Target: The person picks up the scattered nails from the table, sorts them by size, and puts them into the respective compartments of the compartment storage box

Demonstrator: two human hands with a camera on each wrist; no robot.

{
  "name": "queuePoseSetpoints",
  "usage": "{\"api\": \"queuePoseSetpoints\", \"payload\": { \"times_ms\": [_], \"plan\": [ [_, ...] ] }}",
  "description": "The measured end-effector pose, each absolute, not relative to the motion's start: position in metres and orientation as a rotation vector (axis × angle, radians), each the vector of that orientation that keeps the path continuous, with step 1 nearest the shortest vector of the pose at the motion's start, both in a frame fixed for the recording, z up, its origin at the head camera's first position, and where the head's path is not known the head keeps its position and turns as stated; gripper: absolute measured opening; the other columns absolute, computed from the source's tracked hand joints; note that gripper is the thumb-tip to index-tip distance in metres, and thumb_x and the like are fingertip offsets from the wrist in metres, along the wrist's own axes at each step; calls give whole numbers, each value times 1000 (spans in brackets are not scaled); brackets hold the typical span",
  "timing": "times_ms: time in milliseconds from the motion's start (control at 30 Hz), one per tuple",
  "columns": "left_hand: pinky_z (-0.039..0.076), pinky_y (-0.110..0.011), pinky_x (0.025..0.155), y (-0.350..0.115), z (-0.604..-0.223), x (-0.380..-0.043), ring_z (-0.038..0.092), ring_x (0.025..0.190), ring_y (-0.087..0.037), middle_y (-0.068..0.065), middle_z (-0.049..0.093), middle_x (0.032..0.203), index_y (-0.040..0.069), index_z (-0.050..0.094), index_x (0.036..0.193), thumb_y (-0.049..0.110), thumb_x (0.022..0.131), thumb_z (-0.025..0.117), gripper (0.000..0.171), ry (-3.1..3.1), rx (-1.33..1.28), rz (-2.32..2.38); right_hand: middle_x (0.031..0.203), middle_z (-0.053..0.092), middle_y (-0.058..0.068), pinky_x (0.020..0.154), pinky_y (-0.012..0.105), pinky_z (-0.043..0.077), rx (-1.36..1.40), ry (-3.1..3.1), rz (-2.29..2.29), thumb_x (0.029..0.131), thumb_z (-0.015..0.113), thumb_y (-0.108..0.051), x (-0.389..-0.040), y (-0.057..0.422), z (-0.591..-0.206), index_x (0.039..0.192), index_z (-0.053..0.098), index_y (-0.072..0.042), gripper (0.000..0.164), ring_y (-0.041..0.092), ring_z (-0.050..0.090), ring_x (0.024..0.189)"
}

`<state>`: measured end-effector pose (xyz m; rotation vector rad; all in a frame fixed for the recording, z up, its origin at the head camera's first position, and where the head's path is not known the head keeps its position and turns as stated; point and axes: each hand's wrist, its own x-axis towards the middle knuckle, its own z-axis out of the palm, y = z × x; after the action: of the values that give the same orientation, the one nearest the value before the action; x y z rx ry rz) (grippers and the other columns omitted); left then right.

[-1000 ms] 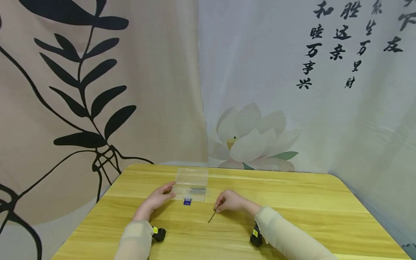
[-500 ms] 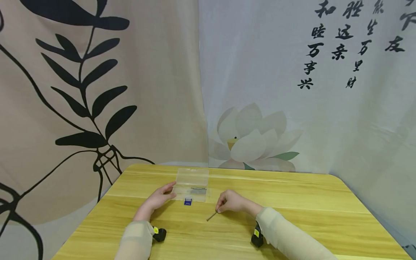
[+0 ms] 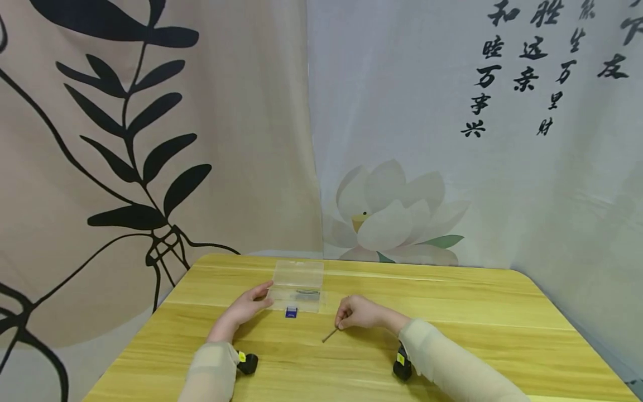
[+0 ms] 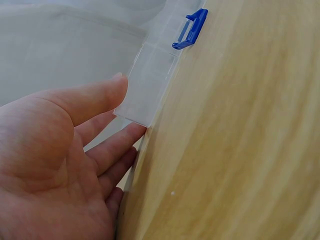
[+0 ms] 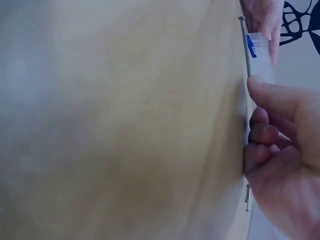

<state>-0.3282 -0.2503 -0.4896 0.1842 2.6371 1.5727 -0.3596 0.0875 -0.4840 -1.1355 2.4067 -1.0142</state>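
My right hand (image 3: 359, 311) pinches a long thin metal nail (image 3: 329, 335) between thumb and curled fingers. In the right wrist view the nail (image 5: 245, 40) points away from the hand, its flat head at the far end. My left hand (image 3: 246, 306) rests at the left end of a clear plastic box (image 4: 145, 85), thumb at the upper rim and nearly straight fingers against the end. The box's lid (image 3: 298, 273) stands open at the back, and its blue latch (image 3: 291, 312) hangs at the front. Inside, toward the right, lie thin dark metal pieces (image 3: 308, 292).
The box stands on a wood-grain table (image 3: 452, 335) near its far edge. Another thin metal piece (image 5: 247, 197) shows below my right hand in the right wrist view. Each wrist carries a black camera (image 3: 248, 363). A printed curtain (image 3: 251, 139) hangs behind the table.
The nail in my right hand has tilted from steeper to flatter, its free end rising slightly. My left hand stays at the box.
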Motion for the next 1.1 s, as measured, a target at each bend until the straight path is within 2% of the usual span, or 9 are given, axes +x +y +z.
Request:
{"api": "queuePoseSetpoints", "payload": {
  "times_ms": [467,667,767,900,1100],
  "plan": [
    [28,-60,106,-250,-491,-326,33,135,-45,-28,37,146,8,37,150,18,99,58,56,2627,175,1583,92,64,-1,69,25,46,-1083,2410,-1213,92,65,-10,-377,99,-465,94,71,-5,8,10,53,79],
    [28,-61,106,-251,-491,-327,33,135,-45,-28,37,147,9,36,150,17,99,58,56,2629,164,1571,98,65,4,68,38,50,-1048,2433,-1235,95,63,-13,-382,102,-449,99,70,-4,12,17,56,78],
    [28,-61,106,-251,-491,-328,33,135,-45,-28,37,146,9,37,150,17,99,57,56,2636,176,1571,101,65,5,72,39,49,-1040,2452,-1235,95,62,-14,-383,103,-440,101,69,-4,13,17,56,81],
    [28,-61,107,-250,-490,-328,32,135,-45,-29,37,146,8,37,150,16,99,57,56,2636,176,1575,100,65,5,73,32,46,-1026,2478,-1230,95,62,-14,-386,102,-432,102,69,-3,15,13,54,81],
    [27,-61,107,-250,-490,-327,32,135,-46,-29,37,146,8,37,150,16,99,57,55,2631,176,1579,99,66,11,70,28,44,-1039,2513,-1239,95,61,-8,-385,98,-424,103,68,3,15,12,50,75]
  ]
}}
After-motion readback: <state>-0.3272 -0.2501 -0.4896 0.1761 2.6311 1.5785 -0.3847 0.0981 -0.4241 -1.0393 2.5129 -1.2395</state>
